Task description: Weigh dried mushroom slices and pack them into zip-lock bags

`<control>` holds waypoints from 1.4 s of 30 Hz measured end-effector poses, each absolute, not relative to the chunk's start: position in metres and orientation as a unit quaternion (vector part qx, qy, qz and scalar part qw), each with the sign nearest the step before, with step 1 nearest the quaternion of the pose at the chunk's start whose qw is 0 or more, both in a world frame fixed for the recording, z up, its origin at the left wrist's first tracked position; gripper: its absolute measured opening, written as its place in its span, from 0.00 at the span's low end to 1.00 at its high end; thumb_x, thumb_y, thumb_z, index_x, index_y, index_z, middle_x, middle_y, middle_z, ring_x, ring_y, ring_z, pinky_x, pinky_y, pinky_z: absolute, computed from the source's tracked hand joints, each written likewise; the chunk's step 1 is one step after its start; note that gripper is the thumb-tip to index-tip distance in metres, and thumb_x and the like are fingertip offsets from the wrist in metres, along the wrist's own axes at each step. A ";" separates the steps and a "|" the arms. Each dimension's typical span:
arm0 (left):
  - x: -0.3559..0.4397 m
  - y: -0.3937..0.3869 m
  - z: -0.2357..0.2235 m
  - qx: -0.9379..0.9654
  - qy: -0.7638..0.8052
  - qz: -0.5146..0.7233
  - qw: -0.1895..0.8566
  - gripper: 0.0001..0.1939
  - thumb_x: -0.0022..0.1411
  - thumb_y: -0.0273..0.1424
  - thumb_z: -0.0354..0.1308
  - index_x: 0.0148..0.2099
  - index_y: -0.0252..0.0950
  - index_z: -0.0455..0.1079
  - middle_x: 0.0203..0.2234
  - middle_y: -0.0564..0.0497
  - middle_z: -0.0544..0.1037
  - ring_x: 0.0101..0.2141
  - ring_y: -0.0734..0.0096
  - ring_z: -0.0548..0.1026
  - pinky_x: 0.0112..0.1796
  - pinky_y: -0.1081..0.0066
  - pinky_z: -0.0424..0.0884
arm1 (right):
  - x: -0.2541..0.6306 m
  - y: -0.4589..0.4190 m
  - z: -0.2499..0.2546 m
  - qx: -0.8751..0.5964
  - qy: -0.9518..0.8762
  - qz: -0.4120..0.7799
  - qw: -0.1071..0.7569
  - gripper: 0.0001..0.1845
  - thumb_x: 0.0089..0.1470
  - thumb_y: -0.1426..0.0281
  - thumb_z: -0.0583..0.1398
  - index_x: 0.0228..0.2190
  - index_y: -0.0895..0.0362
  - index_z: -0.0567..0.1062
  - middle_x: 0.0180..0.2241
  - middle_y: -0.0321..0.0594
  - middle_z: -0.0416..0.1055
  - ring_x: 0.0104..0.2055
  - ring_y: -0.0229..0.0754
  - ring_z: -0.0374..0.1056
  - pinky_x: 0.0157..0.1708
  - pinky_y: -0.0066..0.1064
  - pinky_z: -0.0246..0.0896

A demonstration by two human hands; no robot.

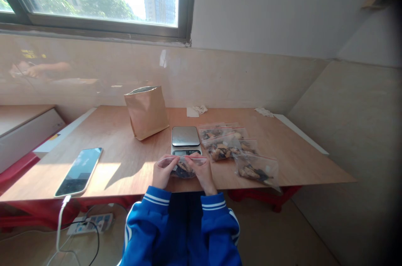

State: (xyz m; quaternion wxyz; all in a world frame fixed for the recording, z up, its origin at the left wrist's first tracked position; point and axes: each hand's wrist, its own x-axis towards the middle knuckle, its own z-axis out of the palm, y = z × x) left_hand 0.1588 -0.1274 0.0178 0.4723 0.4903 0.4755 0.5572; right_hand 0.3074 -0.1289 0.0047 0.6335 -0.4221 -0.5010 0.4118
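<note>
A clear zip bag [184,170] with dark and tan dried pieces inside lies at the table's front edge, between my two hands. My left hand [162,171] pinches its red-lined top edge on the left. On the right part of the same edge, the fingers of my right hand [202,170] are closed too. Just behind the bag stands a kitchen scale [185,136] with a bare metal plate; the bag and my fingers cover part of its display. Several similar filled zip bags [223,149] lie right of the scale, one bag [256,170] nearest the front.
An open-topped brown paper pouch [147,113] stands behind and left of the scale. A phone [79,172] with a white cable [59,224] lies at the left front edge. Crumpled tissue [200,109] sits by the back wall. Below, a power strip [91,224] rests on the floor.
</note>
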 end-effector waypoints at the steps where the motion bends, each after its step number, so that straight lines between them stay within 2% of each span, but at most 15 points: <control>1: 0.160 -0.127 0.018 0.494 0.468 0.559 0.473 0.15 0.48 0.39 0.67 0.34 0.32 0.76 0.31 0.47 0.82 0.36 0.63 0.79 0.40 0.68 0.74 | 0.308 -0.129 0.005 -0.419 -0.500 0.420 0.631 0.11 0.46 0.62 0.66 0.27 0.57 0.79 0.27 0.38 0.75 0.32 0.43 0.71 0.36 0.34 0.67; 9: 0.150 -0.123 0.018 0.502 0.433 0.534 0.525 0.15 0.48 0.38 0.67 0.35 0.32 0.77 0.31 0.47 0.82 0.36 0.63 0.79 0.41 0.67 0.74 | 0.306 -0.129 0.003 -0.396 -0.523 0.451 0.605 0.14 0.47 0.60 0.66 0.32 0.58 0.79 0.32 0.41 0.78 0.36 0.46 0.73 0.42 0.38 0.69; 16: 0.153 -0.127 0.021 0.492 0.437 0.539 0.526 0.16 0.46 0.38 0.69 0.35 0.32 0.78 0.31 0.46 0.82 0.35 0.63 0.79 0.40 0.67 0.74 | 0.297 -0.128 0.004 -0.406 -0.514 0.432 0.620 0.10 0.47 0.63 0.65 0.30 0.57 0.79 0.31 0.41 0.78 0.36 0.45 0.73 0.41 0.38 0.69; 26: 0.166 -0.129 0.019 0.473 0.443 0.590 0.482 0.13 0.47 0.36 0.68 0.33 0.32 0.76 0.25 0.48 0.81 0.29 0.68 0.78 0.33 0.71 0.73 | 0.284 -0.131 0.014 -0.459 -0.507 0.316 0.657 0.08 0.47 0.65 0.64 0.27 0.58 0.77 0.28 0.40 0.75 0.31 0.42 0.72 0.36 0.33 0.69; 33: 0.166 -0.129 0.020 0.488 0.459 0.617 0.414 0.12 0.48 0.36 0.67 0.32 0.33 0.76 0.27 0.48 0.81 0.29 0.69 0.78 0.34 0.72 0.73 | 0.281 -0.132 0.012 -0.431 -0.514 0.308 0.675 0.09 0.50 0.64 0.64 0.26 0.57 0.79 0.27 0.39 0.75 0.33 0.42 0.70 0.38 0.34 0.66; 38: 0.167 -0.129 0.016 0.496 0.461 0.610 0.412 0.11 0.49 0.36 0.67 0.32 0.33 0.77 0.29 0.48 0.81 0.32 0.68 0.78 0.36 0.71 0.73 | 0.285 -0.133 0.010 -0.427 -0.477 0.366 0.675 0.14 0.53 0.60 0.62 0.29 0.57 0.80 0.30 0.41 0.76 0.35 0.43 0.71 0.38 0.34 0.66; 42: 0.166 -0.126 0.015 0.463 0.462 0.622 0.430 0.12 0.49 0.37 0.67 0.33 0.32 0.77 0.28 0.47 0.81 0.31 0.67 0.78 0.35 0.71 0.73 | 0.287 -0.134 0.009 -0.433 -0.454 0.414 0.660 0.26 0.56 0.50 0.55 0.27 0.58 0.79 0.27 0.42 0.77 0.33 0.45 0.72 0.38 0.35 0.67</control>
